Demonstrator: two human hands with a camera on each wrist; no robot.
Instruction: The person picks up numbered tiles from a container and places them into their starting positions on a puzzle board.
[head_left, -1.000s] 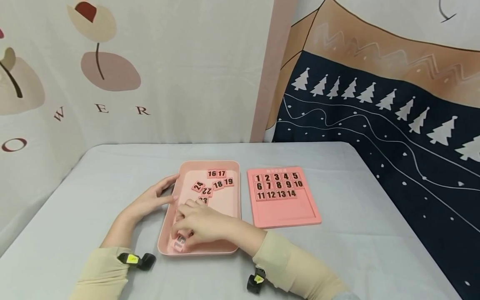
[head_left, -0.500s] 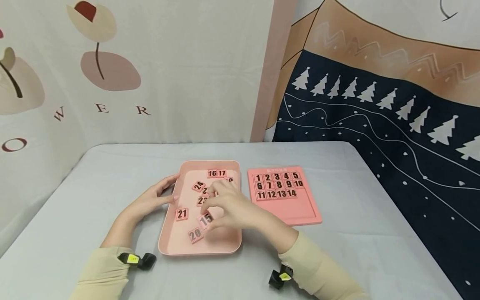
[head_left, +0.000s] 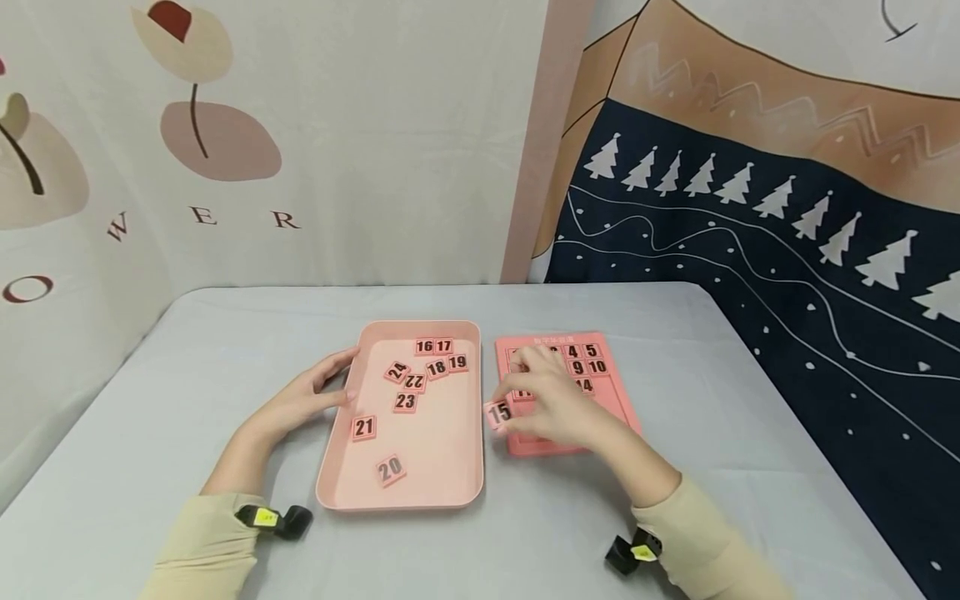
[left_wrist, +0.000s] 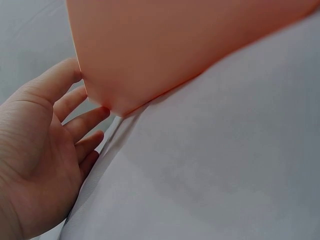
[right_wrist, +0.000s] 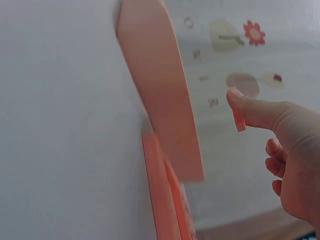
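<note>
My right hand [head_left: 551, 404] pinches a pink number tile [head_left: 498, 413] marked 15 between thumb and fingers. It is over the left side of the pink number board [head_left: 577, 429], hiding some of its tiles. In the right wrist view the tile [right_wrist: 239, 120] appears edge-on at the fingertips. My left hand [head_left: 303, 397] touches the left edge of the pink tray [head_left: 442, 467] with spread, slightly bent fingers. The left wrist view has those fingers against the tray's outer wall [left_wrist: 135, 50]. Inside the tray lie several loose tiles, among them 20 [head_left: 391, 470] and 21 [head_left: 363, 427].
Tray and board stand side by side on a pale cloth-covered table [head_left: 247, 333], a narrow gap between them. Tiles fill the board's upper rows; its lower part shows bare pink surface. Behind the table hang patterned curtains [head_left: 375, 167].
My right hand picked tile 15 from the tray's lower left and carried it right, across the rim to the board. Tile 20 now lies uncovered. My left hand has stayed in place.
</note>
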